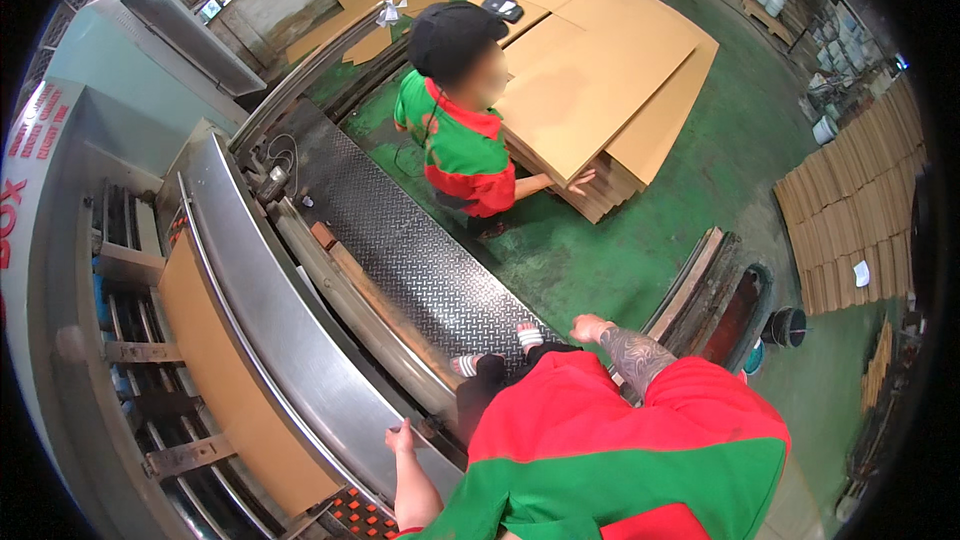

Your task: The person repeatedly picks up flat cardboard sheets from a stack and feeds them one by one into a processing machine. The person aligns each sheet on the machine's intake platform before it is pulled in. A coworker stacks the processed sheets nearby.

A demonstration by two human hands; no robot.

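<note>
My left hand (400, 435) touches the smooth metal panel (300, 340) along the machine's front, its fingers curled and no object showing in them. A brown cardboard sheet (230, 360) lies behind a metal rail on the machine's rollers, left of that panel. My right hand (592, 328) hangs over the green floor with its fingers curled in, seemingly around nothing. Ahead, a co-worker (460, 140) in a green and red shirt and dark cap has one hand at the edge of a stack of large cardboard sheets (600, 80).
A diamond-plate walkway (380, 210) runs beside the machine. Bundled flat cardboard (850, 200) stands at the right. Nearer me are a long dark trough (725, 310) and a black bucket (785, 327). A phone-like black device (502, 8) lies on the stack.
</note>
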